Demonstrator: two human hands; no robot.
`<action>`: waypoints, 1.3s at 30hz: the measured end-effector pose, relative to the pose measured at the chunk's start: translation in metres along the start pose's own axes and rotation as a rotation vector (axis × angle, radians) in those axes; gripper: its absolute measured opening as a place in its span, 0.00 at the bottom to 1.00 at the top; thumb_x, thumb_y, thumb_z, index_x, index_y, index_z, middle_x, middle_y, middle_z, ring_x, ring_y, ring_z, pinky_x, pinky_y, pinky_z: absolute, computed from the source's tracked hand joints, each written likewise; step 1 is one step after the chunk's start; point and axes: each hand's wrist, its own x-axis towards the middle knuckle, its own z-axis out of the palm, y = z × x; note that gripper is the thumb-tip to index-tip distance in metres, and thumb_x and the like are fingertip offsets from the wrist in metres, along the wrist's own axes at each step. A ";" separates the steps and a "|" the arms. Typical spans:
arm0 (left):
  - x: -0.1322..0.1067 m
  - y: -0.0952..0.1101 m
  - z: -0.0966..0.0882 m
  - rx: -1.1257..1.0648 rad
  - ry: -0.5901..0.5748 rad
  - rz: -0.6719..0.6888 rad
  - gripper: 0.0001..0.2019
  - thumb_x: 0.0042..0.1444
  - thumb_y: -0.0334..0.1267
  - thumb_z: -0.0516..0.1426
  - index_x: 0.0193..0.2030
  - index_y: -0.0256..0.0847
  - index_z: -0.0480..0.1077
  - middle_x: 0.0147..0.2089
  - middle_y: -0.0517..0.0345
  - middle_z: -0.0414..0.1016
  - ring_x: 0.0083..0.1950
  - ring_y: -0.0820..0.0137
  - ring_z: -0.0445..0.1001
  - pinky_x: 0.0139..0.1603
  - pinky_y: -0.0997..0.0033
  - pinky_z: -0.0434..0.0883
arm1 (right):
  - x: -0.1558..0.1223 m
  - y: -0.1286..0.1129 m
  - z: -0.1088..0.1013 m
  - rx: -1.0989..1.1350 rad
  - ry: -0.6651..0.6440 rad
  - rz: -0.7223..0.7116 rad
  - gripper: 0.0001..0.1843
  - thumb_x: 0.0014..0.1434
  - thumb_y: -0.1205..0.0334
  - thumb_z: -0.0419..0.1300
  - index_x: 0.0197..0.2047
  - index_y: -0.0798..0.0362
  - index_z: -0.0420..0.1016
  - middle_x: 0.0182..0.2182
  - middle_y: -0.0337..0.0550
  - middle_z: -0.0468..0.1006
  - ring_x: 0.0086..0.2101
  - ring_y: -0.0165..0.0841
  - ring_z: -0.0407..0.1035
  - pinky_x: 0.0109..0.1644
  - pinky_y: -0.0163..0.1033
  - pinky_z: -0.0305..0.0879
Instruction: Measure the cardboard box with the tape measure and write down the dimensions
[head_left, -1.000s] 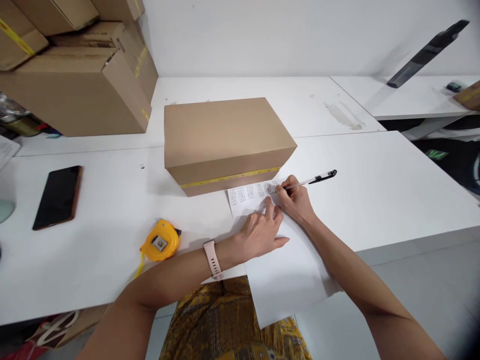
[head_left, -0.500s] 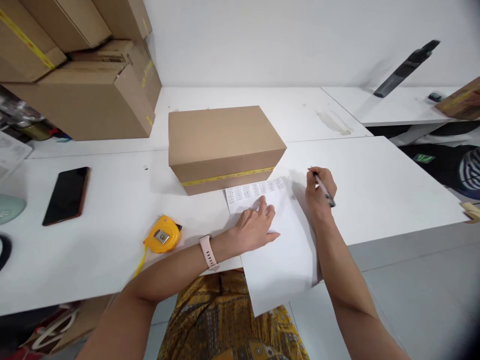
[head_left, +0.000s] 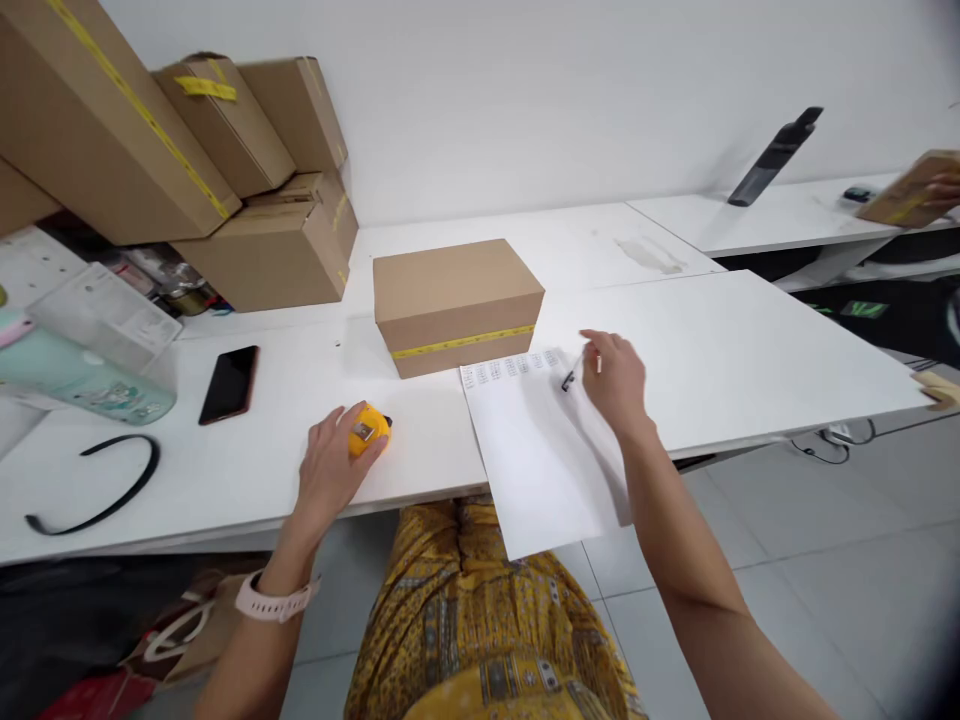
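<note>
My left hand point(head_left: 330, 455) is closed around a yellow tape measure point(head_left: 367, 430) near the table's front edge, thumb on its near side. A pinkish watch band circles that wrist. My right hand point(head_left: 616, 385) is over the right side of a white paper sheet point(head_left: 540, 460), fingers bent and index finger reaching forward. A slim pen point(head_left: 572, 372) with a dark end slants down-left from its fingertips; the grip is partly hidden. Small handwritten columns run along the sheet's top, and its lower part hangs past the table edge. Beyond it sits a closed cardboard box point(head_left: 457, 290) with yellow tape.
Stacked cardboard boxes point(head_left: 262, 255) fill the back left. A phone point(head_left: 229, 385), a black headband point(head_left: 139, 485) and a mint bottle point(head_left: 97, 380) lie at left. A dark upright object point(head_left: 772, 160) stands back right. Another person's hand point(head_left: 943, 188) touches a box at far right.
My left hand has left the paper, moved left and taken hold of the tape measure. The pen's dark end has swung from lower right to lower left. The view has shifted left.
</note>
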 end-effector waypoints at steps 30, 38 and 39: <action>-0.011 0.031 -0.074 -1.105 -0.835 0.033 0.35 0.53 0.53 0.62 0.66 0.49 0.62 0.49 0.50 0.81 0.46 0.55 0.80 0.47 0.58 0.74 | -0.066 -0.177 -0.001 0.870 -1.260 0.080 0.41 0.55 0.20 0.49 0.30 0.53 0.72 0.21 0.39 0.72 0.22 0.30 0.66 0.27 0.36 0.62; 0.094 -0.012 -0.133 -1.203 -0.369 -0.055 0.20 0.55 0.49 0.55 0.49 0.42 0.76 0.48 0.55 0.83 0.39 0.60 0.78 0.38 0.63 0.75 | 0.100 -0.113 -0.047 1.043 -0.532 0.151 0.24 0.60 0.42 0.66 0.27 0.54 0.71 0.24 0.39 0.71 0.25 0.26 0.64 0.31 0.35 0.64; 0.110 -0.016 -0.139 -1.188 -0.337 -0.071 0.19 0.59 0.46 0.52 0.51 0.41 0.75 0.48 0.58 0.83 0.41 0.62 0.78 0.40 0.64 0.75 | 0.121 -0.098 -0.049 1.048 -0.442 0.163 0.22 0.62 0.45 0.65 0.28 0.55 0.71 0.25 0.39 0.71 0.27 0.26 0.65 0.33 0.35 0.65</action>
